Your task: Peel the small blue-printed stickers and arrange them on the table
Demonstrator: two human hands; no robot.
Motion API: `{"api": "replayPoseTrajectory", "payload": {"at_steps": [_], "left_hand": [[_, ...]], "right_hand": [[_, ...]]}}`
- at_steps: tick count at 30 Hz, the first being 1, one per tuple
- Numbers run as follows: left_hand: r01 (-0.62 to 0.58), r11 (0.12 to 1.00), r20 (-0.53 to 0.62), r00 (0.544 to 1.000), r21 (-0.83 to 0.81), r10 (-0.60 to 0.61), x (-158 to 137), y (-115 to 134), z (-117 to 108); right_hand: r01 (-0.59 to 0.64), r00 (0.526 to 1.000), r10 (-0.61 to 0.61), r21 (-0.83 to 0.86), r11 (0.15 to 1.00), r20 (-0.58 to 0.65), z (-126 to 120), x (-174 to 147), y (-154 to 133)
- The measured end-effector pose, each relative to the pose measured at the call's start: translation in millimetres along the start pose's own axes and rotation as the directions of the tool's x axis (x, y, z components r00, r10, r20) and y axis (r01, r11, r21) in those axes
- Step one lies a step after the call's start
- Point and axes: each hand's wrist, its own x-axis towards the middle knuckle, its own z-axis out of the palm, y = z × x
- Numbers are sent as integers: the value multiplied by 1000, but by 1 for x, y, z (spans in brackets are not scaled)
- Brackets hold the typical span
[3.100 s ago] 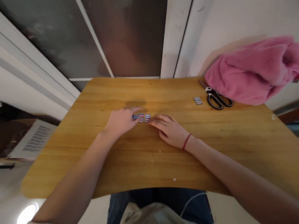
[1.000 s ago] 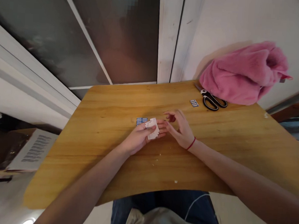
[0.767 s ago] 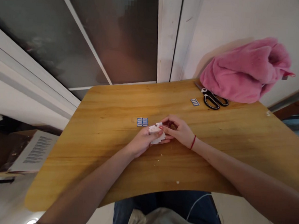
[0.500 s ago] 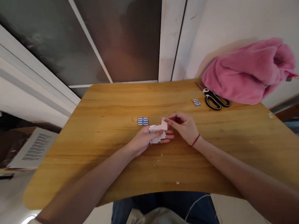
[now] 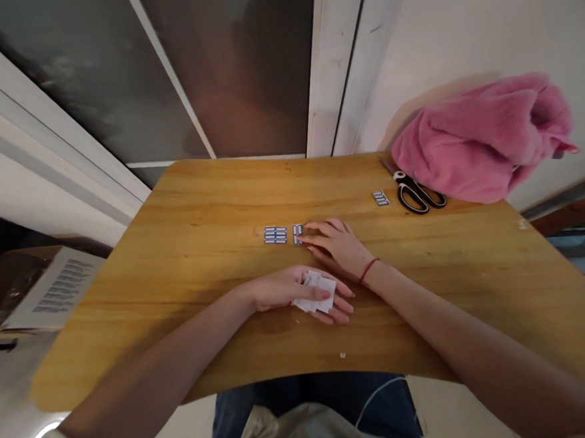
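Note:
In the head view, my left hand [image 5: 307, 295] is palm up, its thumb pressing down a small stack of white paper pieces [image 5: 325, 293], its other fingers stretched out. Beyond it, my right hand [image 5: 341, 246] reaches over the table with its fingers spread. Its fingertips touch a small blue-bordered label piece [image 5: 297, 231] lying flat on the wood and cover part of it. Just left of that piece lies a similar group of blue-bordered labels [image 5: 275, 235], with a narrow gap between them.
Another blue-bordered label piece [image 5: 381, 198] lies near black-handled scissors [image 5: 419, 194]. A pink plush item [image 5: 478, 142] rests against the wall at the back right. Paper scraps [image 5: 342, 355] dot the wooden table [image 5: 213, 207]. A cardboard box [image 5: 62, 289] stands left, below the table.
My right hand has moved left from the stack to the table, and a blue-bordered label piece now lies under its fingertips. My left hand has come nearer with the stack.

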Motion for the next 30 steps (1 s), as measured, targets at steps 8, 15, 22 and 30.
{"api": "replayPoseTrajectory", "payload": {"at_steps": [8,15,22,30], "left_hand": [[-126,992,-105,986,9,126,3,1,-4],[-267,963,-387,884,47,264,3,3,-5],[-285,941,-624,706,184,336,8,3,-8],[-299,933,-651,672,199,354,8,3,-8]], "right_hand": [[28,997,-22,-76,997,80,8,1,2],[-71,975,138,346,936,-176,-16,-4,-4],[-142,972,232,698,702,-36,-16,-5,-9],[-226,907,419,806,547,-30,-13,-3,-9]]}}
